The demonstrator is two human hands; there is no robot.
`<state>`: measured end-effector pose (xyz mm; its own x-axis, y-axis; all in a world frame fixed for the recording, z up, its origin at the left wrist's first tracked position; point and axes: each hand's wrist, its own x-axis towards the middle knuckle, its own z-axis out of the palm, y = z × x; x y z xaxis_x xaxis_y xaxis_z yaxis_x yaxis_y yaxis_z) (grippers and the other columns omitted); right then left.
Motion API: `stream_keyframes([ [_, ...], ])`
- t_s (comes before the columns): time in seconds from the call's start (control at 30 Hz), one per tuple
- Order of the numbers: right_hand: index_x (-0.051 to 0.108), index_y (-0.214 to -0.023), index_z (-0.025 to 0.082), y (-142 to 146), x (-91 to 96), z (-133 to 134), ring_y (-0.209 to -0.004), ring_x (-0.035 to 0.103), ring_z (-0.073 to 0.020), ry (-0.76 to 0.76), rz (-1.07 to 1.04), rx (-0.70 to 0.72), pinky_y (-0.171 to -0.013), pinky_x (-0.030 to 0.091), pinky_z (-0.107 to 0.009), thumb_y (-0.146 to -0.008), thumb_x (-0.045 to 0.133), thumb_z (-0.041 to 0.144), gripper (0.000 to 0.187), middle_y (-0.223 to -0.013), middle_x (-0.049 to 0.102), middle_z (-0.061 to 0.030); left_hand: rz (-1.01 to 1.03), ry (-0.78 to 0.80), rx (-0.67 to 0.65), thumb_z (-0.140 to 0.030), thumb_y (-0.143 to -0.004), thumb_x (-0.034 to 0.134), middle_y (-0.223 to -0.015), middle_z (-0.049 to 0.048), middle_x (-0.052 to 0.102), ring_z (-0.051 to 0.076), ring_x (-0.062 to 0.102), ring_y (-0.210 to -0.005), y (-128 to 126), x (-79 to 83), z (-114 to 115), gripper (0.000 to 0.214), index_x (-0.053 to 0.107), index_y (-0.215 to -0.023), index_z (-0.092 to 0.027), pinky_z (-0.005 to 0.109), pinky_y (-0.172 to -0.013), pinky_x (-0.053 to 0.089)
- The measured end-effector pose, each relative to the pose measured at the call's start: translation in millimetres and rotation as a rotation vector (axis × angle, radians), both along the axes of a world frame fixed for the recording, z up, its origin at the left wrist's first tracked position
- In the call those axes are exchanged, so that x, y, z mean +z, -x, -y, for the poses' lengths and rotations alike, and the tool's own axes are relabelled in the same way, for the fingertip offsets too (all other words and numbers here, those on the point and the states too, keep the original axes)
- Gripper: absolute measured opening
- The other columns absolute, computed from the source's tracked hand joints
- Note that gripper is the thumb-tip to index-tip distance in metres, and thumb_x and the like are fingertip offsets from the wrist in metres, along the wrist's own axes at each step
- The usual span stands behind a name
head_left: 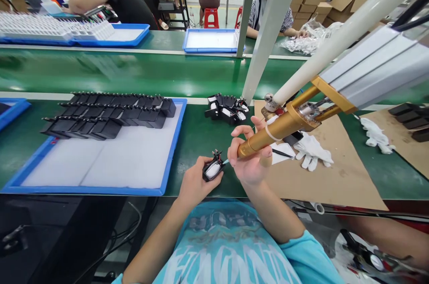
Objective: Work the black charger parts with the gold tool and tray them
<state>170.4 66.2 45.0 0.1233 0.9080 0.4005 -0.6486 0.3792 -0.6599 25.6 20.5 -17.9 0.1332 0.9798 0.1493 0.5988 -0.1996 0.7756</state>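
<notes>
My left hand [195,182] is closed around a small black part with a white inset [212,169], held just above the green bench near its front edge. My right hand [250,155] grips the gold barrel of a hanging tool [268,134]. The tool's tip touches the part's right side. A thick white hose and a grey arm rise from the tool toward the upper right. A small pile of the same black parts [228,109] lies on the bench just beyond my hands.
A blue tray [100,159] at left holds rows of black parts [107,115] along its far side. Brown cardboard [321,177] with white gloves [312,150] lies at right. A green conveyor belt [134,74] runs behind, and people work at the far bench.
</notes>
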Motion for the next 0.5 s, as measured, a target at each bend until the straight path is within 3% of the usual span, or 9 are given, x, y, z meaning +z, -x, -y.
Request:
stream_keyframes([
  [0.17, 0.051, -0.117, 0.030, -2, -0.3, -1, -0.036, 0.048, -0.0050, -0.004, 0.013, -0.014, -0.030, 0.033, -0.021, -0.085, 0.051, 0.061, 0.044, -0.095, 0.062, -0.0001, -0.002, -0.056, -0.011, -0.033, -0.080, 0.068, -0.080, -0.0028, 0.069, 0.014, 0.066, -0.068, -1, 13.5, 0, 0.025, 0.055, -0.098, -0.022, 0.022, -0.061, 0.048],
  [0.37, 0.055, -0.102, 0.030, -2, -1.1, 0, -0.038, 0.050, -0.0045, -0.040, -0.005, 0.001, -0.031, 0.033, -0.020, -0.088, 0.051, 0.056, 0.030, -0.096, 0.062, 0.0009, -0.025, -0.057, -0.020, -0.033, -0.079, 0.069, -0.079, -0.0036, 0.068, 0.013, 0.066, -0.066, -1, 18.8, 0, 0.025, 0.056, -0.098, -0.023, 0.022, -0.060, 0.047],
  [0.5, 0.054, -0.111, 0.031, -1, -0.1, 0, -0.038, 0.049, -0.0046, -0.024, -0.010, -0.001, -0.030, 0.032, -0.020, -0.086, 0.051, 0.059, 0.038, -0.096, 0.062, 0.0002, -0.007, -0.035, -0.015, -0.034, -0.079, 0.068, -0.081, -0.0030, 0.069, 0.014, 0.067, -0.068, -1, 19.7, 1, 0.026, 0.055, -0.099, -0.023, 0.022, -0.061, 0.048],
])
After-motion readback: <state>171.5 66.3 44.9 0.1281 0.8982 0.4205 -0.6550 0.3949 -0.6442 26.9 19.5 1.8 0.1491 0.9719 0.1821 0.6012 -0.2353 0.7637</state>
